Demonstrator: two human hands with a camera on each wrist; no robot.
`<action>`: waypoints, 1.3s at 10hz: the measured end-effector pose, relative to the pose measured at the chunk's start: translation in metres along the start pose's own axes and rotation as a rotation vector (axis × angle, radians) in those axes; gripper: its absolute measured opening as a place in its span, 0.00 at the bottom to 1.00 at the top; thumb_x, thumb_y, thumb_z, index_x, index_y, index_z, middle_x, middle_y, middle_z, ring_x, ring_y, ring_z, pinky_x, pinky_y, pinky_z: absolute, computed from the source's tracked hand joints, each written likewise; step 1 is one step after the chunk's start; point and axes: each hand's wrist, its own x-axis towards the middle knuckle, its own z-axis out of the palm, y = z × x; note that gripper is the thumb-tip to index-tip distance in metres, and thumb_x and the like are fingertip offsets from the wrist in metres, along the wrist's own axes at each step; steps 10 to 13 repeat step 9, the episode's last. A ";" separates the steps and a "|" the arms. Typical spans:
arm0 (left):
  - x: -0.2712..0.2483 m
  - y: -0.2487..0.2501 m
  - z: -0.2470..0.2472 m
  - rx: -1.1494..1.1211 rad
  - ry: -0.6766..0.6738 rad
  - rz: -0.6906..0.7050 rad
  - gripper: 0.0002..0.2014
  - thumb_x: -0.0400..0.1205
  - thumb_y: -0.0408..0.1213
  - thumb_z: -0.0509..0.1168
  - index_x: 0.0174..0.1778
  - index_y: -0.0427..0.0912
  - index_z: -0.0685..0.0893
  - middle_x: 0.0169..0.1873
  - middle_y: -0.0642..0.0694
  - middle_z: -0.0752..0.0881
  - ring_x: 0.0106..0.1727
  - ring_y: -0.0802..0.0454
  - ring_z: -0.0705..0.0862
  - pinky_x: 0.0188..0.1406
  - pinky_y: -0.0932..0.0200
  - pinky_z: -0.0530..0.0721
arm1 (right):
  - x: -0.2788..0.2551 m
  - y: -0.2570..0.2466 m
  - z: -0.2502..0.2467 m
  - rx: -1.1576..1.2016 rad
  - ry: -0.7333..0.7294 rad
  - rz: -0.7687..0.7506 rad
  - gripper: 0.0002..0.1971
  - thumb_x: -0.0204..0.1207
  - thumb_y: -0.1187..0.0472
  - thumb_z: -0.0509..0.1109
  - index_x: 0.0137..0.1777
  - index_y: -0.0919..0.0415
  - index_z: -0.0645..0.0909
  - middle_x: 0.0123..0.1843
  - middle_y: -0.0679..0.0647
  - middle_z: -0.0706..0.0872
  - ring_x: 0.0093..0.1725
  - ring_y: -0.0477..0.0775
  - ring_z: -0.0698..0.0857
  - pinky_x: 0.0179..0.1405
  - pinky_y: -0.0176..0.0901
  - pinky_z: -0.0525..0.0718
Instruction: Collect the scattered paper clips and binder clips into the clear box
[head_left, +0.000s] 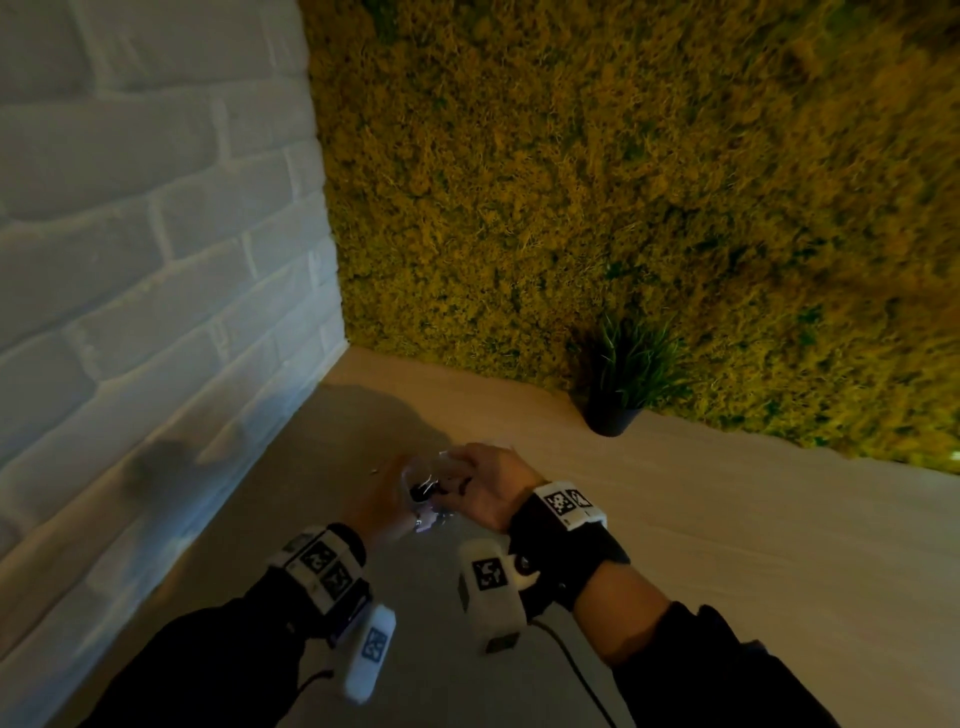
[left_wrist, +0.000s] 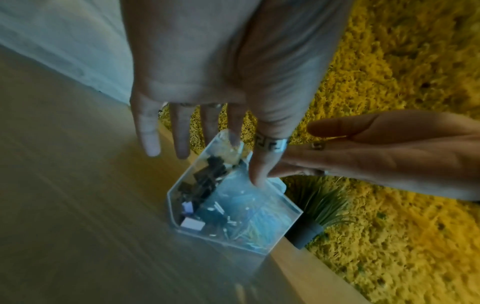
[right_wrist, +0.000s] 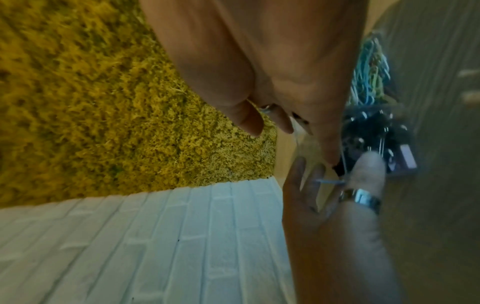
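Observation:
The clear box (head_left: 427, 500) sits on the wooden table between my two hands. Black binder clips (left_wrist: 207, 179) and coloured paper clips (left_wrist: 255, 225) lie inside the box (left_wrist: 182, 197). My left hand (left_wrist: 244, 162) pinches the box's near corner, its ringed thumb on top and its index finger behind the clear wall. My right hand (left_wrist: 363, 156) lays straight fingers against the far side of the box. From the head view my right hand (head_left: 485, 483) covers the box top and my left hand (head_left: 382, 501) is at its left. A small pale bit (head_left: 373, 472) lies on the table just left of the box.
A white brick wall (head_left: 156, 260) closes the left side and a yellow-green moss wall (head_left: 623, 182) the back. A small plant in a dark pot (head_left: 613, 415) stands against the moss wall, right of the box. Bare tabletop (head_left: 753, 519) stretches to the right.

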 end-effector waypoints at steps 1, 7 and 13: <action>-0.001 -0.006 0.005 0.033 0.042 -0.015 0.29 0.73 0.27 0.70 0.66 0.49 0.67 0.55 0.42 0.79 0.55 0.40 0.81 0.51 0.51 0.78 | -0.011 -0.006 -0.020 -0.072 0.059 -0.159 0.10 0.80 0.70 0.56 0.52 0.78 0.74 0.32 0.56 0.77 0.30 0.53 0.76 0.23 0.38 0.75; -0.016 -0.004 0.046 -0.408 0.003 -0.237 0.21 0.79 0.41 0.64 0.69 0.43 0.77 0.72 0.45 0.75 0.71 0.46 0.74 0.73 0.46 0.71 | 0.016 0.031 -0.115 -0.390 0.452 -0.233 0.18 0.79 0.45 0.58 0.49 0.59 0.81 0.57 0.62 0.84 0.57 0.61 0.83 0.57 0.50 0.82; -0.016 0.019 0.044 -0.457 -0.008 -0.175 0.31 0.84 0.34 0.58 0.82 0.42 0.53 0.82 0.44 0.57 0.82 0.46 0.59 0.81 0.46 0.59 | -0.010 0.016 -0.126 -0.347 0.622 -0.271 0.28 0.83 0.51 0.57 0.79 0.63 0.60 0.79 0.65 0.66 0.78 0.65 0.66 0.79 0.57 0.64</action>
